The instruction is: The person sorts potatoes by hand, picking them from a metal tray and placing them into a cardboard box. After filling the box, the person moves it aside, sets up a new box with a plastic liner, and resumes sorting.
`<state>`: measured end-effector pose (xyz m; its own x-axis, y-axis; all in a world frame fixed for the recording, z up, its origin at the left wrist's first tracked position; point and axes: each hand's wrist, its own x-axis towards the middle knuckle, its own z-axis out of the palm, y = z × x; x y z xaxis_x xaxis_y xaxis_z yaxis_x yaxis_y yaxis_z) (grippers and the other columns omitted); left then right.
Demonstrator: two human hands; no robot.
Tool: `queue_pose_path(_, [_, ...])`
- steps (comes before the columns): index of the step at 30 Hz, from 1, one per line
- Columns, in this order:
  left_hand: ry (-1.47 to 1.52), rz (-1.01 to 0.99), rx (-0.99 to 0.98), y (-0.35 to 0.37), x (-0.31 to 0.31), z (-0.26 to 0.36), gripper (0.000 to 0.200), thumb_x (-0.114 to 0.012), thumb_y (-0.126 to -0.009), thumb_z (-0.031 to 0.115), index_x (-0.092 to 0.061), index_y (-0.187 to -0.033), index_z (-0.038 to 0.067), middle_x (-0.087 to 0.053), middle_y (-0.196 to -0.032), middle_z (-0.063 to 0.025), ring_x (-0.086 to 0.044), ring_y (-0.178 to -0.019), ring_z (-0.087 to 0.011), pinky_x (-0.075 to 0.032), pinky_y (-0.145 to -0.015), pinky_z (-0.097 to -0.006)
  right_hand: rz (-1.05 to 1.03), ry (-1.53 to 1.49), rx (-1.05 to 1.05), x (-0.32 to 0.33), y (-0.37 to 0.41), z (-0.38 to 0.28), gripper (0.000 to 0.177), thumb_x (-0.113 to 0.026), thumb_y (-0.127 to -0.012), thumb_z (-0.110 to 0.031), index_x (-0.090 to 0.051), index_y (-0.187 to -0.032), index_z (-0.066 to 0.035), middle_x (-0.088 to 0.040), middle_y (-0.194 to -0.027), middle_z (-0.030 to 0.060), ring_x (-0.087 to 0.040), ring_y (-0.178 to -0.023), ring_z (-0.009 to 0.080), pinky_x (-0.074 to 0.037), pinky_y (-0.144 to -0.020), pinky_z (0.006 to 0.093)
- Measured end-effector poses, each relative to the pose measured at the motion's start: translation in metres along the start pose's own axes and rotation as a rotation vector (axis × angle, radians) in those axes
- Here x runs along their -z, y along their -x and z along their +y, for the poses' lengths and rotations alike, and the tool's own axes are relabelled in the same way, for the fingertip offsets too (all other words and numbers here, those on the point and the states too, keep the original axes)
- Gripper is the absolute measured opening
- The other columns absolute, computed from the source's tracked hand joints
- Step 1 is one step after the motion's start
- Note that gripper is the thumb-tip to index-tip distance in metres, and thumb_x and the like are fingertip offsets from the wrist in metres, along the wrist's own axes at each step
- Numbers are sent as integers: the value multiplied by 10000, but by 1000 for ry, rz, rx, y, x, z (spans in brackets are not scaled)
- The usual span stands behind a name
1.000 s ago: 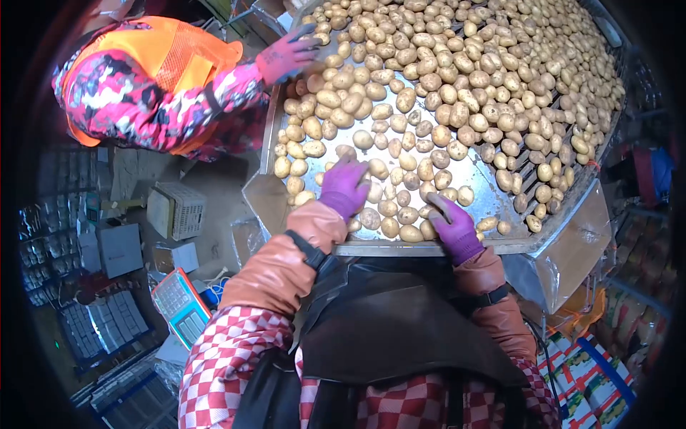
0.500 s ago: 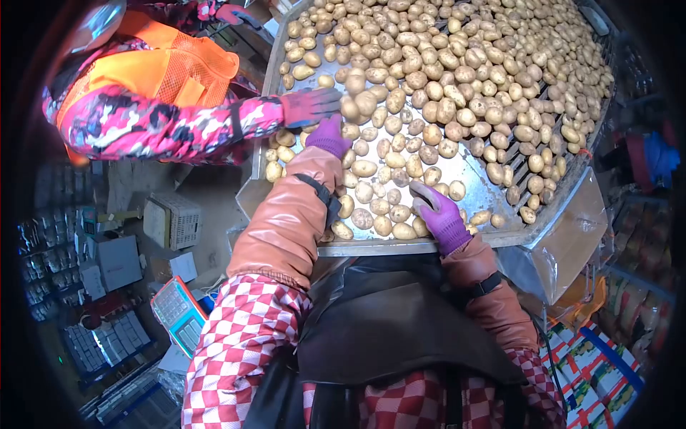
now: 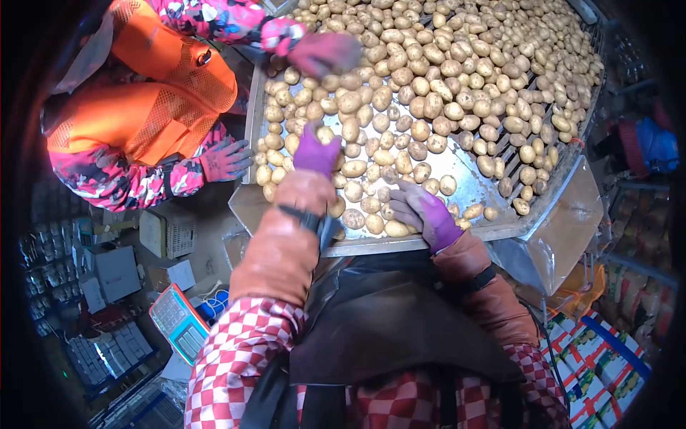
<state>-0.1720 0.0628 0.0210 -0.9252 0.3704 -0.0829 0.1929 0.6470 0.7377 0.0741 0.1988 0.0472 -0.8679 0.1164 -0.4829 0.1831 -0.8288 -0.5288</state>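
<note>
Potatoes (image 3: 421,89) cover much of a metal sorting table (image 3: 468,182), some on bare sheet metal, others on slats to the right. My left hand (image 3: 319,149), in a purple glove, is among the potatoes at the left, its thumb and fingers apart around a potato's edge; whether it grips one I cannot make out. At the near edge my right hand (image 3: 423,212), in a purple and grey glove, lies over potatoes with its fingers stretched to the left.
At the left a co-worker in an orange vest (image 3: 153,107) has one gloved hand (image 3: 327,54) over the potatoes and the other by the table edge. Below are a crate (image 3: 168,234) and a scale (image 3: 179,322). A cardboard box (image 3: 564,222) is under the right corner.
My left hand has moved slightly down and left; my right hand has turned, its fingers now over potatoes. More potatoes are at the left. The co-worker's near hand has drawn back and the other reaches over.
</note>
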Motion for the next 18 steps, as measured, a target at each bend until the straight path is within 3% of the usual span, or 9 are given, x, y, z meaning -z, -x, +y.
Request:
queue_pose_path(1, [167,-174,37,27,3,12,519,-725,-765,309,-538,-1200,96,-654,-1029,-179,-634,-956,-312,-497,-854,-388,-11,-241,-99,-1,1,-1,489,-579,-921,-72,-429,-1385,-33,-560,-1253,130,-536,-1182,208,-463,-969,318])
queue_pose_path(4, [219,-532,-117,98,11,34,404,-656,-857,294,-599,-1151,22,-639,-1134,-169,-606,-1077,-261,-473,-901,-355,-121,115,110,-13,-7,25,591,-633,-888,-96,-364,-1404,3,-511,-1317,135,-530,-1189,203,-450,-985,315])
queue_pose_path(6, [-19,-282,-485,97,2,5,389,-634,-846,270,-608,-1166,50,-629,-1137,-179,-601,-1048,-335,-476,-905,-387,-62,877,377,-5,-13,32,640,-611,-852,16,-322,-1422,-22,-521,-1296,130,-552,-1138,202,-481,-920,288])
queue_pose_path(8, [-312,-107,-494,100,-3,-34,372,-621,-828,326,-638,-1135,116,-637,-1117,-172,-593,-1059,-333,-471,-888,-430,-127,413,-48,-1,0,21,622,-587,-847,42,-333,-1411,-22,-530,-1283,139,-565,-1105,194,-497,-873,271])
queue_pose_path(9, [-360,-147,-516,100,1,-47,361,-611,-835,322,-640,-1128,113,-636,-1130,-158,-580,-1076,-335,-463,-901,-424,-134,269,-11,12,-3,29,561,-553,-841,67,-368,-1365,-2,-538,-1268,153,-583,-1060,187,-507,-801,241])
queue_pose_path(10, [-359,-388,-262,94,14,-34,354,-605,-833,310,-637,-1132,121,-639,-1126,-146,-581,-1070,-342,-471,-892,-424,-104,286,-6,17,0,25,541,-553,-845,60,-372,-1351,3,-539,-1266,157,-585,-1054,184,-508,-793,236])
queue_pose_path(12, [-200,-415,38,81,23,-26,336,-613,-824,275,-639,-1130,140,-644,-1115,-144,-577,-1076,-351,-482,-878,-431,-51,316,2,17,4,15,501,-553,-854,46,-381,-1324,14,-543,-1262,164,-589,-1043,179,-510,-775,227])
queue_pose_path(14, [-306,-134,-334,61,15,-27,374,-612,-826,239,-601,-1193,172,-619,-1167,-148,-578,-1071,-366,-491,-860,-447,-1,502,71,5,6,9,470,-562,-869,43,-387,-1303,-3,-568,-1215,154,-591,-1075,192,-515,-754,225])
queue_pose_path(18, [-740,-364,-102,2,-23,-30,539,-662,-801,188,-481,-1308,210,-606,-1128,-169,-605,-1016,-375,-504,-840,-454,-21,309,-77,8,4,12,495,-588,-862,64,-381,-1305,-15,-566,-1218,153,-592,-1121,233,-530,-779,267])
